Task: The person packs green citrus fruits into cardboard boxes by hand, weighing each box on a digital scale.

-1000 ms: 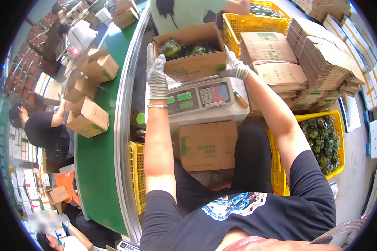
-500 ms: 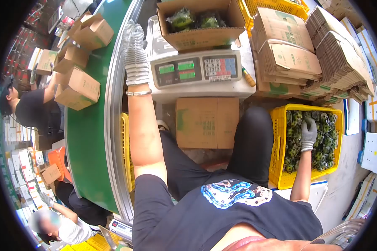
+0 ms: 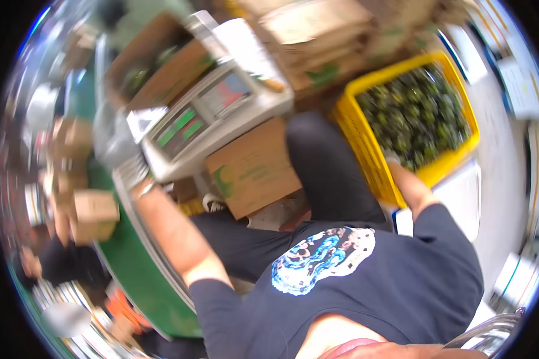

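The right hand (image 3: pixel 392 159) apparently picks from the crate (image 3: pixel 365 149), left hand (image 3: pixel 117 140) beside the box (image 3: pixel 172 75), grips indeterminable; withdrawal calls for upward clearance.

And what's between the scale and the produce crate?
The head view shows the person's right knee between scale and produce crate, stacked cartons just beyond it.

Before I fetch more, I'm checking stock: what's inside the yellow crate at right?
The yellow crate holds a pile of green produce in shiny wrapping. That top layer covers whatever lies beneath, and the right forearm hides part of the near edge.
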A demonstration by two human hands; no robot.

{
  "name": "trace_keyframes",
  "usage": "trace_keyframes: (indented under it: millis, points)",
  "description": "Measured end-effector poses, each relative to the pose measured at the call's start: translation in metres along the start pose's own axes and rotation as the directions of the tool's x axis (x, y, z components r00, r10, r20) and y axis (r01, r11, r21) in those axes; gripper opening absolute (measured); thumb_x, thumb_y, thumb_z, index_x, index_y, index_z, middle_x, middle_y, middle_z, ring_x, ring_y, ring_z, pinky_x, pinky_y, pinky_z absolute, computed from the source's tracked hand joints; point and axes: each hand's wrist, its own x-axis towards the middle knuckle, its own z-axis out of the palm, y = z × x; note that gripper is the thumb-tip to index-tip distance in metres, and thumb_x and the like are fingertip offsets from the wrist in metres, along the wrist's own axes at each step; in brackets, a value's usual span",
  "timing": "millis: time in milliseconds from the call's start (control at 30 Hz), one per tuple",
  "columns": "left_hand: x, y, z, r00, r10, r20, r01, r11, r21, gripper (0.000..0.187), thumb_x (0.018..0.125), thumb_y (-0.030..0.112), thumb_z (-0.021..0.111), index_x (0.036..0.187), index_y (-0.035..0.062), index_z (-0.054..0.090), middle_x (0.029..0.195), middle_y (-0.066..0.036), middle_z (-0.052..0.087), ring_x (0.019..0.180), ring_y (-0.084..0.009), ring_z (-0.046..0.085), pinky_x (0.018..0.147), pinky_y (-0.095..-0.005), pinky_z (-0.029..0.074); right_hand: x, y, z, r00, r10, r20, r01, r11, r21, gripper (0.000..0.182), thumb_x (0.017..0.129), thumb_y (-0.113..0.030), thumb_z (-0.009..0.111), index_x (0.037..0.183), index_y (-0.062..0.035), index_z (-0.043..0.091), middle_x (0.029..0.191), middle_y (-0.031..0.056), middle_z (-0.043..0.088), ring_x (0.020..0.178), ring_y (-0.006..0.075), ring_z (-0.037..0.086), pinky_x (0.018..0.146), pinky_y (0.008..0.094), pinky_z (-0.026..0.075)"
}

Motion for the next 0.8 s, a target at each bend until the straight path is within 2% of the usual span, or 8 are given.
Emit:
trace_keyframes:
  millis: [100, 167, 233, 300, 433, 567, 700, 800]
  points:
    - [0.044, -0.014, -0.018, 0.960, 0.111, 0.258, -0.191, 0.930, 0.313, 0.031, 0.081, 0.011, 0.065, 0.112, 0.0052, 0.063, 0.108, -0.013, 0.065, 0.100, -0.0230, 0.062, 0.087, -0.0326, 0.048, -0.033, -0.013, 0.021, 0.993, -0.083, -0.088, 0.064, 0.977, -0.204, 0.041, 0.093, -0.025, 0.043, 0.134, -0.0206, 0.045, 0.133, 0.0142, 0.047, 0.122, 0.0337, 0.047, 0.096, 0.0439, 0.043]
    - [0.029, 0.033, 0.035, 0.923, -0.142, 0.357, 0.041, 0.960, 0.277, 0.037, 0.081, 0.014, 0.066, 0.117, 0.0058, 0.061, 0.111, -0.012, 0.065, 0.099, -0.0242, 0.062, 0.088, -0.0314, 0.047, 0.009, 0.062, -0.002, 0.997, -0.019, -0.081, 0.001, 0.975, -0.222, 0.041, 0.085, -0.019, 0.055, 0.127, -0.0170, 0.051, 0.123, 0.0142, 0.056, 0.113, 0.0336, 0.054, 0.090, 0.0417, 0.048]
    - [0.062, -0.007, 0.032, 0.780, -0.170, 0.603, -0.025, 0.953, 0.302, 0.041, 0.080, 0.014, 0.067, 0.120, 0.0045, 0.059, 0.112, -0.013, 0.065, 0.099, -0.0239, 0.063, 0.089, -0.0308, 0.046, -0.030, 0.044, -0.030, 1.000, 0.010, 0.022, -0.005, 0.975, -0.222, 0.050, 0.073, -0.014, 0.066, 0.122, -0.0126, 0.055, 0.116, 0.0156, 0.060, 0.109, 0.0320, 0.057, 0.085, 0.0403, 0.050]
    - [0.088, -0.022, 0.046, 0.706, -0.216, 0.675, -0.195, 0.856, 0.479, 0.043, 0.080, 0.014, 0.067, 0.120, 0.0025, 0.057, 0.113, -0.015, 0.064, 0.101, -0.0228, 0.062, 0.090, -0.0301, 0.045, -0.028, 0.067, -0.033, 0.999, -0.016, -0.052, 0.011, 0.996, -0.090, 0.060, 0.064, -0.016, 0.070, 0.121, -0.0089, 0.054, 0.113, 0.0162, 0.062, 0.106, 0.0330, 0.060, 0.079, 0.0403, 0.052]
    - [0.115, -0.047, 0.062, 0.586, -0.433, 0.685, -0.071, 0.815, 0.576, 0.038, 0.080, 0.015, 0.068, 0.115, 0.0013, 0.059, 0.103, -0.012, 0.067, 0.086, -0.0193, 0.062, 0.082, -0.0301, 0.047, -0.041, 0.098, -0.037, 0.962, -0.072, -0.264, 0.159, 0.932, 0.326, 0.057, 0.059, -0.013, 0.070, 0.114, -0.0064, 0.055, 0.101, 0.0134, 0.064, 0.090, 0.0264, 0.062, 0.073, 0.0330, 0.052]
    - [0.099, -0.034, 0.051, 0.823, -0.249, 0.510, -0.092, 0.828, 0.554, 0.022, 0.083, 0.018, 0.066, 0.100, 0.0040, 0.066, 0.090, -0.008, 0.068, 0.079, -0.0162, 0.060, 0.074, -0.0280, 0.046, -0.067, 0.096, -0.053, 0.888, -0.099, -0.449, 0.419, 0.577, 0.702, 0.063, 0.060, -0.008, 0.073, 0.119, -0.0062, 0.051, 0.090, 0.0055, 0.059, 0.075, 0.0132, 0.056, 0.067, 0.0280, 0.050]
    - [0.067, -0.042, 0.013, 0.879, -0.469, 0.081, 0.467, 0.883, 0.041, 0.022, 0.083, 0.020, 0.067, 0.099, 0.0045, 0.068, 0.088, -0.011, 0.069, 0.077, -0.0211, 0.062, 0.076, -0.0308, 0.048, -0.106, 0.043, -0.102, 0.920, -0.171, -0.353, 0.342, -0.089, 0.936, 0.064, 0.069, -0.006, 0.074, 0.126, -0.0060, 0.045, 0.098, 0.0076, 0.060, 0.079, 0.0169, 0.062, 0.067, 0.0278, 0.053]
    - [0.030, 0.012, 0.005, 0.989, -0.002, 0.149, -0.090, 0.789, 0.608, 0.019, 0.086, 0.018, 0.058, 0.098, 0.0042, 0.064, 0.091, -0.008, 0.066, 0.081, -0.0213, 0.061, 0.075, -0.0322, 0.050, -0.120, -0.012, -0.170, 0.727, -0.335, -0.600, 0.581, -0.166, 0.797, 0.062, 0.072, -0.006, 0.072, 0.127, -0.0047, 0.043, 0.104, 0.0094, 0.060, 0.087, 0.0179, 0.063, 0.073, 0.0287, 0.053]
